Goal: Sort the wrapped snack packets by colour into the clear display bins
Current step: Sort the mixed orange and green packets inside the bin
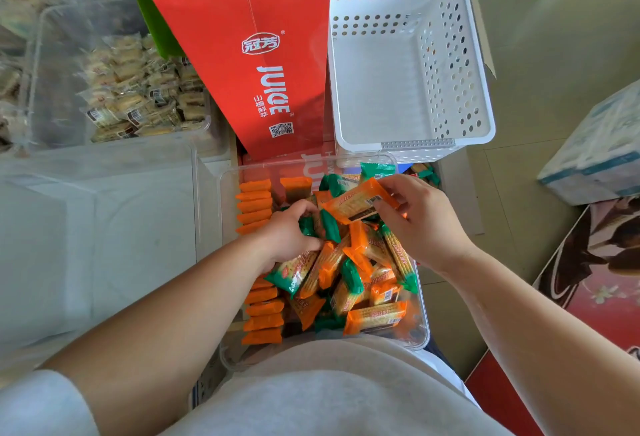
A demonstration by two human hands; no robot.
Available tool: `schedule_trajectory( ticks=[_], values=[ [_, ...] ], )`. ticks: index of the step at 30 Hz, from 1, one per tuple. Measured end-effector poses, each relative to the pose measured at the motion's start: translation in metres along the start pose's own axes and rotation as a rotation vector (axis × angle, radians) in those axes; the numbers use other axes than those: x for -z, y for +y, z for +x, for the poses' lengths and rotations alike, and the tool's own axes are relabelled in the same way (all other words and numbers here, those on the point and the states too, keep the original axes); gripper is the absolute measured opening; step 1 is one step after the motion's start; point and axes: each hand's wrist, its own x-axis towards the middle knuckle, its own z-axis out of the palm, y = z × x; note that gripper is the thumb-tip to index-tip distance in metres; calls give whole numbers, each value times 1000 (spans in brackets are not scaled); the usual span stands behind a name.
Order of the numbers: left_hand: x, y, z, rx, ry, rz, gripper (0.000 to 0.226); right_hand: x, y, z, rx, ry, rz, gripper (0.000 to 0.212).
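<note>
A clear bin in front of me holds a loose heap of orange and green wrapped snack packets. Along its left wall several orange packets stand in a neat row. My right hand pinches one orange packet above the heap. My left hand is down in the heap, its fingers curled round a green packet. Another green packet lies at the far rim.
A white perforated basket stands empty behind the bin. A red juice carton leans beside it. At the left are a large clear bin and a clear bin of beige wrapped snacks. Boxes sit on the floor at right.
</note>
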Motion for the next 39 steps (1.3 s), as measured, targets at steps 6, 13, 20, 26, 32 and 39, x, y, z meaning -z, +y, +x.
schedule_trajectory(
  ticks=[6,13,20,26,32,39],
  values=[
    [0,2,-6,-91,19,11,37,2,-1,-3,-31,49,26,18],
    [0,1,-16,-175,105,21,34,3,-6,-6,-83,60,77,14],
    [6,-6,-26,-206,89,46,39,-1,-11,-6,-133,8,94,15],
    [3,-6,-29,-207,164,122,21,-3,-15,-9,-163,4,98,16],
    [12,-6,-39,-235,246,-26,19,-1,-18,-9,-181,27,121,15],
    [49,-20,-76,-155,453,-391,20,-12,-31,4,-119,-11,55,22]
  ],
)
